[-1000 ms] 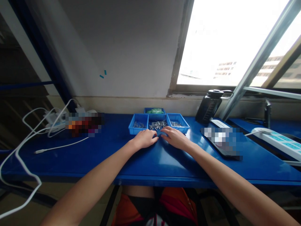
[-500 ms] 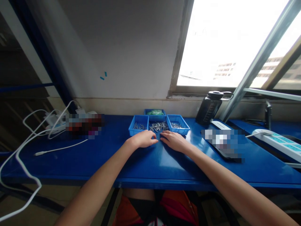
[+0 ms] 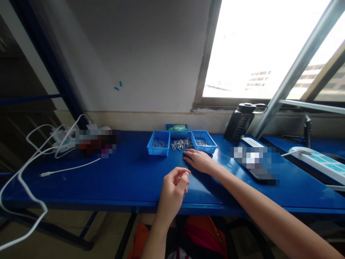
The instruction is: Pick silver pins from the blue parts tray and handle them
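Note:
My left hand [image 3: 175, 185] is raised near the table's front edge, its fingers curled together; whatever they may hold is too small to make out. My right hand [image 3: 198, 160] rests on the blue table with its fingers spread, just in front of a pile of small metal pieces [image 3: 181, 144]. That pile lies between a left blue bin [image 3: 159, 150] and a right blue bin [image 3: 204, 148], both with similar metal pieces inside. Behind the pile sits another blue bin [image 3: 177, 132] with a green packet [image 3: 178, 127] in it.
A black bottle [image 3: 238, 124] stands at the back right, near a partly blurred dark device [image 3: 262, 176]. Farther right lies a white power strip [image 3: 320, 163]. White cables [image 3: 27, 187] and blurred items [image 3: 95, 142] occupy the left side.
My left hand has drawn back from the metal pieces toward the table's front edge, and its fingers have curled in. My right hand has hardly moved.

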Demonstrator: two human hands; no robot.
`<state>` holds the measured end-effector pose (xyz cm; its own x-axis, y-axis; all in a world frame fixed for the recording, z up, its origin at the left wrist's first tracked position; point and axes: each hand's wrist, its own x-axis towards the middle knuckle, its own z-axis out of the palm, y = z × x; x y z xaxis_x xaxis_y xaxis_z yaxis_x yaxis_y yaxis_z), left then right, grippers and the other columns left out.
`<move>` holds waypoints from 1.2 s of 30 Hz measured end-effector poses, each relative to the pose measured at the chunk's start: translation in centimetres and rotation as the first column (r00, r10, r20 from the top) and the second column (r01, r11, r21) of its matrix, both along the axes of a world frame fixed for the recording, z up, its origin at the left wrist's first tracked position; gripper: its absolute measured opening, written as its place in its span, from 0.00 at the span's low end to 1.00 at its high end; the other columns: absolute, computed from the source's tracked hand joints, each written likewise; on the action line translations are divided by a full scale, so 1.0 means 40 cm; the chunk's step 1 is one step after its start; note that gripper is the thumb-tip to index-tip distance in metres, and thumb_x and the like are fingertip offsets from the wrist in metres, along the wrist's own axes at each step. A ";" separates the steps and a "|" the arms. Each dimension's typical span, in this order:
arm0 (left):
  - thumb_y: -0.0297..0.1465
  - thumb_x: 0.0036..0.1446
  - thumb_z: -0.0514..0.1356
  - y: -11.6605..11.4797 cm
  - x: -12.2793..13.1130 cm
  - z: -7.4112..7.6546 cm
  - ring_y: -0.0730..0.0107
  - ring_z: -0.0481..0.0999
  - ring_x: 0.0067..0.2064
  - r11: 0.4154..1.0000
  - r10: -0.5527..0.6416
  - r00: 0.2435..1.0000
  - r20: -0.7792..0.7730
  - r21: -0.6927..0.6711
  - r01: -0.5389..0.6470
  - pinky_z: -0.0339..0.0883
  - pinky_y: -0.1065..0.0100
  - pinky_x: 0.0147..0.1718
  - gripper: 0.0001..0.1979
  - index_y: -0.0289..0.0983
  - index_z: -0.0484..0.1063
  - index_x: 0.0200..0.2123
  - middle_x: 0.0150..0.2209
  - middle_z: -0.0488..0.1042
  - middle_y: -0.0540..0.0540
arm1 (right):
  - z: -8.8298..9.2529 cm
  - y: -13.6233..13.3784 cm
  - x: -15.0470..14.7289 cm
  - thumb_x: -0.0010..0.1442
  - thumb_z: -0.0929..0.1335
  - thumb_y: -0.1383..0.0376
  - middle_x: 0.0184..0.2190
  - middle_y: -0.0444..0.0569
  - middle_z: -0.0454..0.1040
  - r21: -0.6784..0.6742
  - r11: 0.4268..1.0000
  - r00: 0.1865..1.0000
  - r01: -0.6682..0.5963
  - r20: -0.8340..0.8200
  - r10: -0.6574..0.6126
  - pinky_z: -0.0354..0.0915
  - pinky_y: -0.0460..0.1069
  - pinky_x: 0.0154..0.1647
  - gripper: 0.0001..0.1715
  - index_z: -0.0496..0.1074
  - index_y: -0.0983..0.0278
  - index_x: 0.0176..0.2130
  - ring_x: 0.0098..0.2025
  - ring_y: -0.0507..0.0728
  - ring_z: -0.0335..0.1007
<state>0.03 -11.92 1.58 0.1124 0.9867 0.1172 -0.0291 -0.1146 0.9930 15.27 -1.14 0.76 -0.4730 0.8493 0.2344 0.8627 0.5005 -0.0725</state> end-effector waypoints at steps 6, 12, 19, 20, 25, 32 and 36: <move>0.40 0.50 0.56 -0.107 -0.015 -0.007 0.80 0.60 0.19 0.993 0.027 0.985 0.170 -0.115 -0.008 0.52 0.78 0.14 0.15 0.33 0.68 0.34 0.21 0.62 0.51 | 0.007 -0.004 -0.003 0.62 0.55 0.56 0.53 0.53 0.65 -0.014 1.000 0.999 0.010 0.036 -0.009 0.63 0.51 0.47 0.25 0.66 0.63 0.52 0.48 0.60 0.67; 0.41 0.50 0.56 -0.165 -0.095 0.015 0.78 0.62 0.20 0.987 0.112 0.993 0.035 -0.123 -0.107 0.54 0.78 0.16 0.15 0.35 0.69 0.32 0.21 0.64 0.50 | 0.005 -0.003 -0.001 0.62 0.54 0.55 0.56 0.52 0.61 0.015 1.000 0.997 0.027 0.076 -0.028 0.64 0.52 0.46 0.26 0.63 0.61 0.54 0.48 0.61 0.67; 0.37 0.55 0.51 -0.008 -0.095 0.093 0.75 0.67 0.24 0.980 0.054 0.943 -0.327 0.198 0.013 0.60 0.75 0.21 0.14 0.35 0.70 0.36 0.24 0.69 0.50 | 0.021 0.003 -0.020 0.62 0.53 0.55 0.62 0.55 0.48 -0.011 0.998 0.980 0.068 0.188 -0.065 0.67 0.54 0.36 0.28 0.54 0.58 0.60 0.40 0.62 0.72; 0.37 0.56 0.50 0.026 -0.086 0.099 0.74 0.68 0.25 0.964 0.042 0.917 -0.397 0.256 0.066 0.61 0.75 0.23 0.14 0.36 0.70 0.35 0.24 0.70 0.50 | 0.027 0.004 -0.023 0.62 0.53 0.55 0.62 0.56 0.49 -0.021 0.998 0.977 0.066 0.207 -0.061 0.67 0.55 0.35 0.28 0.53 0.59 0.60 0.39 0.62 0.72; 0.33 0.55 0.51 0.196 -0.063 0.096 0.68 0.72 0.31 0.863 0.081 0.585 -0.807 0.351 0.364 0.63 0.71 0.30 0.10 0.38 0.70 0.35 0.30 0.74 0.48 | 0.042 0.019 -0.029 0.63 0.53 0.57 0.58 0.59 0.56 -0.042 0.998 0.970 0.046 0.241 -0.035 0.66 0.54 0.36 0.25 0.61 0.62 0.55 0.41 0.63 0.72; 0.30 0.57 0.48 0.285 -0.062 0.025 0.59 0.75 0.37 0.806 0.238 0.164 -0.957 0.289 0.516 0.67 0.64 0.34 0.10 0.35 0.66 0.39 0.35 0.74 0.42 | 0.025 0.026 -0.028 0.63 0.54 0.56 0.50 0.54 0.68 -0.018 0.999 0.985 0.048 0.165 -0.044 0.64 0.49 0.37 0.23 0.65 0.62 0.50 0.43 0.60 0.70; 0.29 0.58 0.46 0.275 -0.044 0.006 0.57 0.75 0.37 0.792 0.284 0.070 -0.956 0.275 0.546 0.68 0.61 0.34 0.13 0.33 0.65 0.43 0.37 0.72 0.38 | 0.021 0.015 -0.025 0.63 0.55 0.59 0.50 0.53 0.67 -0.012 0.998 0.988 0.069 0.141 -0.067 0.63 0.47 0.38 0.21 0.65 0.61 0.50 0.43 0.57 0.70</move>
